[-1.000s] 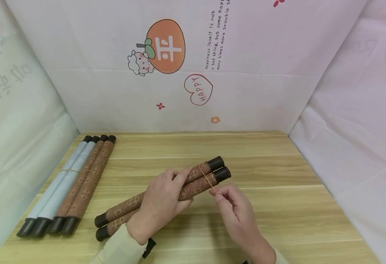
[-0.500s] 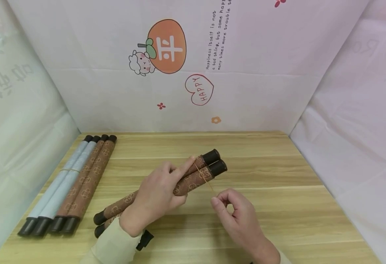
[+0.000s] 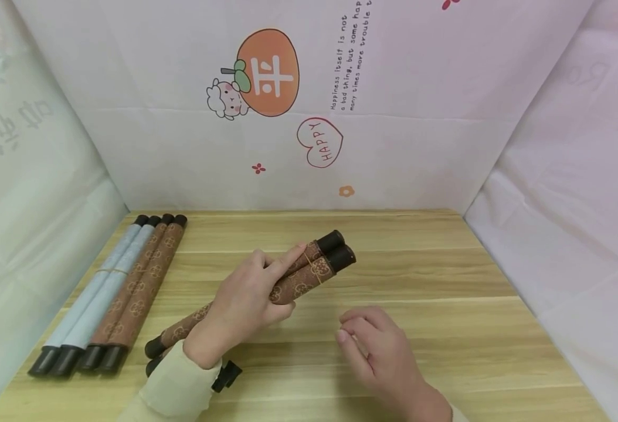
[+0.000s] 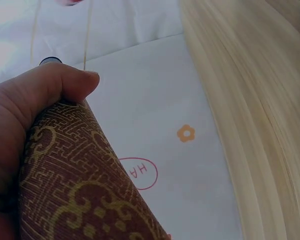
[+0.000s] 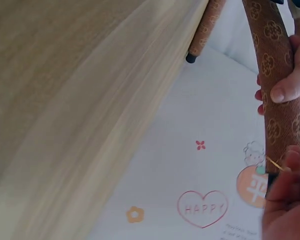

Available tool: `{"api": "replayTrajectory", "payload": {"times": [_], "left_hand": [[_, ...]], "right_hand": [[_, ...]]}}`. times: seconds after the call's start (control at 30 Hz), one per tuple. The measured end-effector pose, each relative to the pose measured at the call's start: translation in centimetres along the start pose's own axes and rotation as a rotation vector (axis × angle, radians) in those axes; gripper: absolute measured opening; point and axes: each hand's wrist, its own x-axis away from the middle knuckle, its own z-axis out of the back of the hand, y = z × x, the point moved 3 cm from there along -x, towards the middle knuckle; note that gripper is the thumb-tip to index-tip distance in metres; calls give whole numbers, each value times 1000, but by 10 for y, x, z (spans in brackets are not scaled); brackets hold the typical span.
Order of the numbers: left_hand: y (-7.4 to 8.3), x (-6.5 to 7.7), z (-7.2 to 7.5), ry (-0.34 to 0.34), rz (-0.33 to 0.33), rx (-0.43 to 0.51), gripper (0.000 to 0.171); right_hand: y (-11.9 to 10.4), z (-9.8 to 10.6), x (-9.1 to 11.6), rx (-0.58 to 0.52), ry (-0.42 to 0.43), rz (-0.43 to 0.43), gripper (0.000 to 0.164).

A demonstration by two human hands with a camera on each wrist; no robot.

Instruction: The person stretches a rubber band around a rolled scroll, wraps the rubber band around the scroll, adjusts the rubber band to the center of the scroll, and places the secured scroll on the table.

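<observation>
My left hand grips a pair of brown patterned scrolls with black end knobs, tilted up toward the back right. Near their far end a thin tan rubber band crosses both scrolls. To the right, my right hand has its thumb and index finger pinched together, apart from the scrolls in the head view. In the left wrist view the band runs taut away from the scroll beyond the thumb. The right wrist view has a strand of the band at the right fingertips.
At the left of the wooden table lie two light blue scrolls and two brown scrolls, side by side. A tan band crosses the blue pair. White printed cloth encloses the table at the back and sides.
The left hand has drawn the held scrolls slightly left and farther back. The right hand has moved down away from them, pulling the band out from the scrolls' end.
</observation>
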Motion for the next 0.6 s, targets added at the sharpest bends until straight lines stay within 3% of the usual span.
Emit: {"api": "replayTrajectory", "payload": {"times": [0.13, 0.3, 0.47, 0.6], "left_hand": [[1, 1, -2, -31, 14, 19, 101], [3, 2, -3, -72, 26, 43, 104], [6, 2, -3, -90, 29, 56, 104], [3, 1, -1, -69, 68, 76, 102]], "right_hand": [[-8, 0, -11, -5, 87, 237, 31], [-14, 1, -22, -56, 97, 401, 33], [-16, -1, -26, -160, 106, 476, 32], [-20, 1, -25, -303, 173, 449, 34]]}}
